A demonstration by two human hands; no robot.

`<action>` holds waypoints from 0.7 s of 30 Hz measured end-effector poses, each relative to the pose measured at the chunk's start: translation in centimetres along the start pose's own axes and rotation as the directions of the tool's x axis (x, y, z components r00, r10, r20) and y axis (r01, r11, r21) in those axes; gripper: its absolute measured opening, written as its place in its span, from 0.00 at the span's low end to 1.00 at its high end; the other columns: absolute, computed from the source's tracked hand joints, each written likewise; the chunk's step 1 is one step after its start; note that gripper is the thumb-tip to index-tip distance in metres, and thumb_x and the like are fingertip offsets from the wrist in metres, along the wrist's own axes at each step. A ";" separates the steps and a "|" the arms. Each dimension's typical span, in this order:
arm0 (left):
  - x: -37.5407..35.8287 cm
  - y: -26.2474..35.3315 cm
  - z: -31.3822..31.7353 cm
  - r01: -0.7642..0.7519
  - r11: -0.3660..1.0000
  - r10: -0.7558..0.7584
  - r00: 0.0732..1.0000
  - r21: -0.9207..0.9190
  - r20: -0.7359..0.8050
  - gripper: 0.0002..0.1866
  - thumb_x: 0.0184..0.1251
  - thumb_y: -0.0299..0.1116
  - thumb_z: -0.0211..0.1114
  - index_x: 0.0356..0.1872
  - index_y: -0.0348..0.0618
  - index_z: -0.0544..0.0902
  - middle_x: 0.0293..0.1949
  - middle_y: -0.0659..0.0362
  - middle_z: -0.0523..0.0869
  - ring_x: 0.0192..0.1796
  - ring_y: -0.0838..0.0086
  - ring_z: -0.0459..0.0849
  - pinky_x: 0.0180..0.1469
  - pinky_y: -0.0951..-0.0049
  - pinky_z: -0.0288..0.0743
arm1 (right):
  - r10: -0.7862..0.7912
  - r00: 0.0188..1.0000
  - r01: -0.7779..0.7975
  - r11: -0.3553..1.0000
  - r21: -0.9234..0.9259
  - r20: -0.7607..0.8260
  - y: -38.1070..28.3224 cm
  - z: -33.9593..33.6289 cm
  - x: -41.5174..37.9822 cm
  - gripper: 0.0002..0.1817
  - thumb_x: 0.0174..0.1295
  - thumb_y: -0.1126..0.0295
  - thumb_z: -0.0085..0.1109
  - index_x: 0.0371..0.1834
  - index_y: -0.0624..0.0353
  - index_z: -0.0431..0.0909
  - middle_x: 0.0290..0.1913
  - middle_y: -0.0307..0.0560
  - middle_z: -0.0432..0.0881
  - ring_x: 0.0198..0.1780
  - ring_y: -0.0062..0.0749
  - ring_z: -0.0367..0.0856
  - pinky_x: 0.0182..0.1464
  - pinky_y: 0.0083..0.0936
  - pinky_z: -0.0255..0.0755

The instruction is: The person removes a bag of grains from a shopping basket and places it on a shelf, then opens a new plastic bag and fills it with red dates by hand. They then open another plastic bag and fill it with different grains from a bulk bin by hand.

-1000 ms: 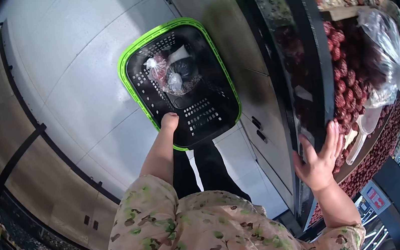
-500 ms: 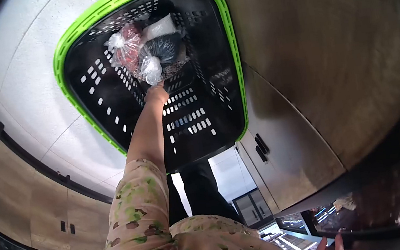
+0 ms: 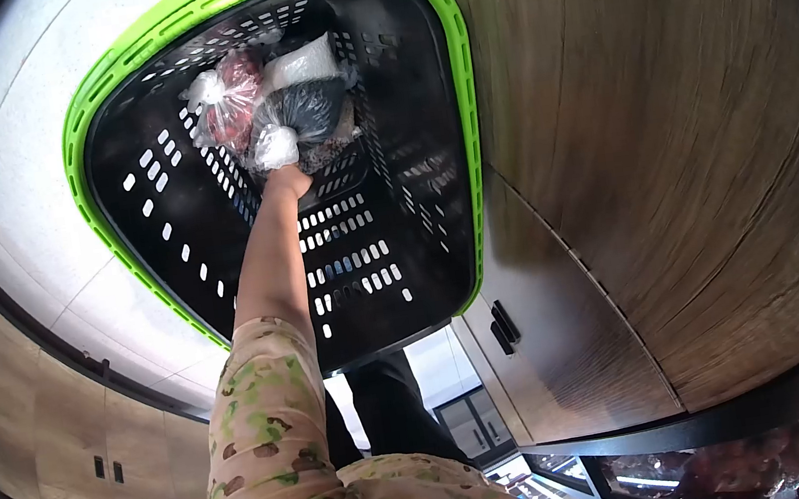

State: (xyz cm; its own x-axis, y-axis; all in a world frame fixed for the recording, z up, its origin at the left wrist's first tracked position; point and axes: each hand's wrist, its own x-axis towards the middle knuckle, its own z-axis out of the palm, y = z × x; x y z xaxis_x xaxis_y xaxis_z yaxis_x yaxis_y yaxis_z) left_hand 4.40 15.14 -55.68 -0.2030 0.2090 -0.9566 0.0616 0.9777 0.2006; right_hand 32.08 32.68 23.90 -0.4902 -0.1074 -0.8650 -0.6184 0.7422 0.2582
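**Left hand is reaching deep into the basket**

Going from the left: the white tiled floor (image 3: 19, 199) is lying beside the green-rimmed basket (image 3: 94, 78). Compared with a second ago, when the hand was only at the near edge of the basket, the left hand (image 3: 285, 182) is now sitting low inside it, right at the knotted plastic bags (image 3: 271, 115). The view is also showing the basket larger now, so the person seems to be bending down. In my judgement the hand is handling the bags at the bottom. The arm is stretching straight forward, the floral sleeve (image 3: 263, 439) near the camera. The fingers are hidden under the hand, so I cannot tell if they are gripping. To the right, the wooden cabinet (image 3: 661, 165) is filling the view. The right hand is not showing.
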 end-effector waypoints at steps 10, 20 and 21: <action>1.4 -0.9 0.8 0.038 0.973 -0.085 0.976 -0.226 -0.201 0.18 0.53 0.41 0.63 0.42 0.40 0.81 0.47 0.43 0.80 0.53 0.53 0.76 0.55 0.62 0.69 | 0.129 0.991 -0.123 0.980 0.154 -0.031 2.8 -1.0 3.0 0.03 0.57 0.72 0.57 0.33 0.58 0.77 0.29 0.37 0.74 0.36 0.30 0.74 0.44 0.24 0.70; -4.5 2.4 -2.2 0.182 0.912 -0.278 0.933 -0.368 -0.227 0.20 0.46 0.38 0.71 0.43 0.44 0.81 0.43 0.48 0.82 0.48 0.57 0.80 0.51 0.65 0.74 | 0.223 0.974 -0.215 0.957 0.193 -0.023 3.2 -1.2 2.9 0.09 0.54 0.74 0.61 0.39 0.61 0.79 0.33 0.40 0.79 0.40 0.36 0.76 0.49 0.30 0.71; -4.9 2.3 -1.8 0.179 0.915 -0.275 0.933 -0.362 -0.232 0.20 0.46 0.38 0.71 0.43 0.44 0.81 0.43 0.48 0.82 0.48 0.57 0.80 0.51 0.65 0.74 | 0.248 0.966 -0.224 0.946 0.236 -0.077 4.0 -1.2 4.2 0.09 0.54 0.74 0.61 0.39 0.61 0.78 0.33 0.42 0.79 0.39 0.37 0.76 0.47 0.30 0.72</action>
State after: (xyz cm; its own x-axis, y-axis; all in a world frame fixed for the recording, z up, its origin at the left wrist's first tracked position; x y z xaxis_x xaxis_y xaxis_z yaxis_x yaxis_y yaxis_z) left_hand 3.76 16.44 -50.19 -0.4328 -0.0692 -0.8989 -0.3338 0.9385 0.0885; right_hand 26.77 34.41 21.79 -0.6737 0.0292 -0.7384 -0.3300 0.8822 0.3360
